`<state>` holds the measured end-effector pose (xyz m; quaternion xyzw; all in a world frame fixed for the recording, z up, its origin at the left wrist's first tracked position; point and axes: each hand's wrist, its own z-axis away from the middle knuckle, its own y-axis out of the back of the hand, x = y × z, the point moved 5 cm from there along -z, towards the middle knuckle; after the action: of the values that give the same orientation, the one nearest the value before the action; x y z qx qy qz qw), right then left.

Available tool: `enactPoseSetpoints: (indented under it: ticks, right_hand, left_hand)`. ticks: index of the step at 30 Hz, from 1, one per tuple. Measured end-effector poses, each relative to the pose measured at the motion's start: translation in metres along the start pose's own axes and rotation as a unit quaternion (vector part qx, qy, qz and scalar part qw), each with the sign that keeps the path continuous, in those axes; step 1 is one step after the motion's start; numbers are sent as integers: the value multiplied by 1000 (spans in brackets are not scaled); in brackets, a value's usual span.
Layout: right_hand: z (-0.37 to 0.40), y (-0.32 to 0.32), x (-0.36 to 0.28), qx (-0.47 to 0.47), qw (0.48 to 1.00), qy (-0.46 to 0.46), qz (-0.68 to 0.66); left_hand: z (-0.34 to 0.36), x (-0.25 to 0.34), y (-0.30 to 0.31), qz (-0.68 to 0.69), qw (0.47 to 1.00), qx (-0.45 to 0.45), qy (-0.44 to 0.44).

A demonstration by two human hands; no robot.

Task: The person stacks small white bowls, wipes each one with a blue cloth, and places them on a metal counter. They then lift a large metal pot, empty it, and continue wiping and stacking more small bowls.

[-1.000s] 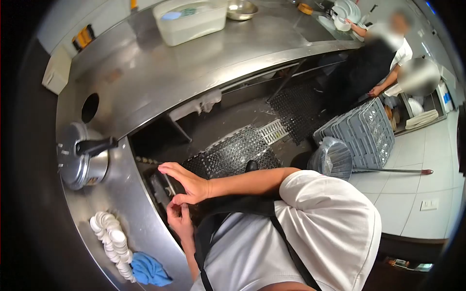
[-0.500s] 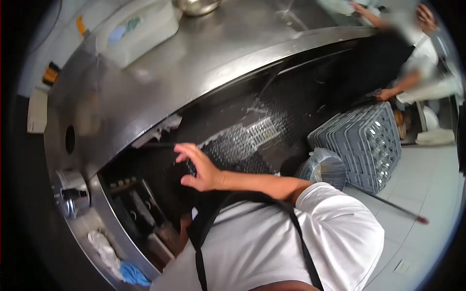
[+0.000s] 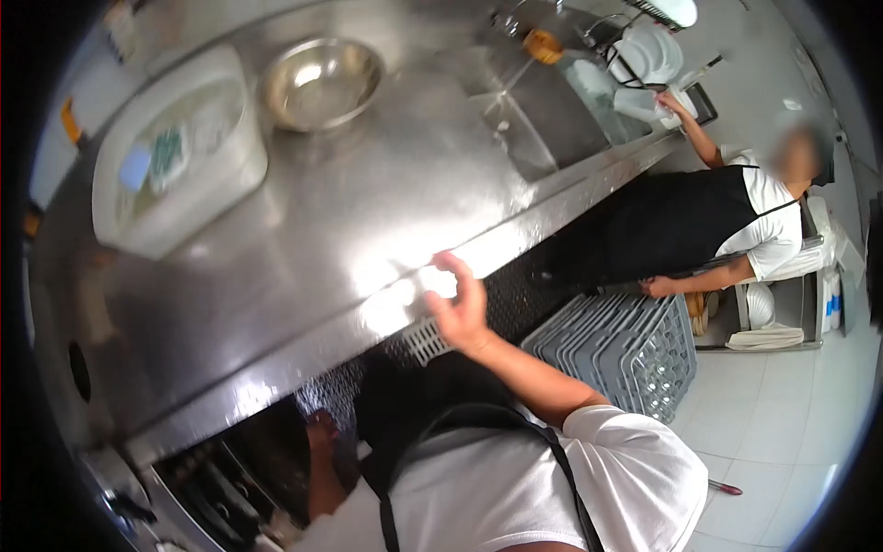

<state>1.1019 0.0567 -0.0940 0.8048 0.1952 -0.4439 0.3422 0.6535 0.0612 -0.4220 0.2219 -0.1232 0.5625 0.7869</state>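
Observation:
My right hand [image 3: 462, 308] is at the front edge of the steel counter [image 3: 322, 239], its thumb and lightly bent fingers apart and nothing between them. Lower down, my left hand [image 3: 322, 431] hangs in shadow below the counter edge, near the open space under it; its fingers are too dark to make out. On the counter stands a whitish plastic tub [image 3: 207, 198] holding water, a blue sponge [image 3: 135, 167] and a green scourer [image 3: 167, 156]. Beside the tub sits a round metal bowl [image 3: 322, 85].
A co-worker in a black apron [image 3: 681, 216] stands at the far end by the sink [image 3: 543, 129], one hand on a translucent container [image 3: 639, 104]. Grey racks of glasses [image 3: 612, 354] stand on the tiled floor. White plates [image 3: 651, 53] are beyond the sink.
The view has swung towards the counter, showing more of the tub, bowl and sink. My right hand has moved from over the dark floor mat to the counter edge, still open.

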Motion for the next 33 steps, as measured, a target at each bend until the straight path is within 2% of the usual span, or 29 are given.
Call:
enactPoseSetpoints:
  ticks: [2, 3, 4, 5, 6, 7, 8, 9, 10, 11, 12, 13, 14, 15, 16, 17, 19, 21, 23, 24, 25, 26, 27, 28, 30, 31, 32, 33]
  right_hand:
    - [-65, 60, 31, 125, 991, -19, 32]
    - [-100, 94, 37, 193, 980, 39, -3]
    - [-136, 133, 43, 228, 967, 110, 17]
    - [-174, 166, 41, 257, 958, 127, -25]
    - [-208, 203, 39, 272, 951, 144, -25]
    - [-244, 242, 38, 267, 943, 192, -44]
    - [-277, 279, 32, 311, 928, 205, -30]
    - [-314, 316, 29, 302, 923, 235, -26]
    - [-352, 356, 29, 294, 918, 264, -23]
    - [-394, 397, 33, 301, 914, 266, 50]
    - [-437, 432, 35, 306, 905, 269, 121]
    - [-483, 460, 39, 273, 938, 194, 87]
    - [-529, 485, 49, 232, 964, 121, 50]
    - [-571, 505, 61, 213, 958, 143, 126]
    - [-619, 523, 67, 196, 945, 168, 199]
    - [-657, 541, 83, 182, 928, 182, 270]
    - [-721, 564, 114, 148, 877, 205, 410]
    - [-775, 567, 144, 36, 859, 191, 474]
    - [-804, 554, 154, -44, 815, 158, 556]
    - [-803, 546, 149, -136, 876, 117, 448]
    - [-790, 542, 138, -226, 913, 73, 331]
    - [-784, 537, 133, -311, 927, 28, 207]
    - [-821, 524, 160, -300, 912, 50, 274]
    - [-823, 518, 164, -248, 898, 110, 346]
    - [-806, 516, 144, -291, 899, 90, 314]
    - [-813, 513, 146, -269, 894, 118, 338]
    - [-820, 510, 152, -247, 887, 145, 363]
    - [-821, 513, 155, -248, 892, 186, 329]
  left_hand:
    - [-11, 1, -20, 22, 998, -59, 6]
    - [-19, -6, -28, 69, 995, -73, 21]
    - [-25, -19, -33, 114, 989, -85, 37]
    - [-34, -32, -34, -85, 986, -134, -57]
    - [-36, -37, -36, -270, 937, -146, -166]
    - [-26, -34, -49, -400, 871, -141, -249]
    - [-14, -31, -58, -420, 858, -152, -252]
    - [-2, -30, -61, -367, 890, -182, -201]
    - [12, -31, -62, -238, 940, -220, -109]
    - [28, -30, -59, -56, 967, -248, 15]
    - [45, -24, -56, 47, 960, -257, 103]
    - [66, -3, -52, 37, 976, -183, 113]
    - [122, 58, -69, 28, 986, -109, 123]
    - [192, 139, -101, 8, 985, -133, 109]
    - [258, 218, -141, 33, 992, -105, -62]
    - [306, 278, -170, 6, 973, -29, -231]
    - [411, 403, -260, -26, 900, -39, -433]
    - [510, 502, -360, -132, 834, -3, -536]
    - [567, 563, -436, -156, 748, -7, -645]
    - [590, 594, -480, -173, 715, -20, -677]
    - [608, 633, -533, -204, 682, -37, -702]
    - [625, 673, -587, -234, 652, -54, -719]
    - [634, 712, -637, -263, 627, -67, -730]
    - [639, 752, -685, -289, 609, -74, -735]
    - [625, 832, -769, -369, 550, -61, -747]
    - [636, 849, -794, -361, 600, 9, -714]
    - [612, 896, -822, -366, 582, 94, -720]
    - [579, 941, -848, -365, 614, 135, -686]
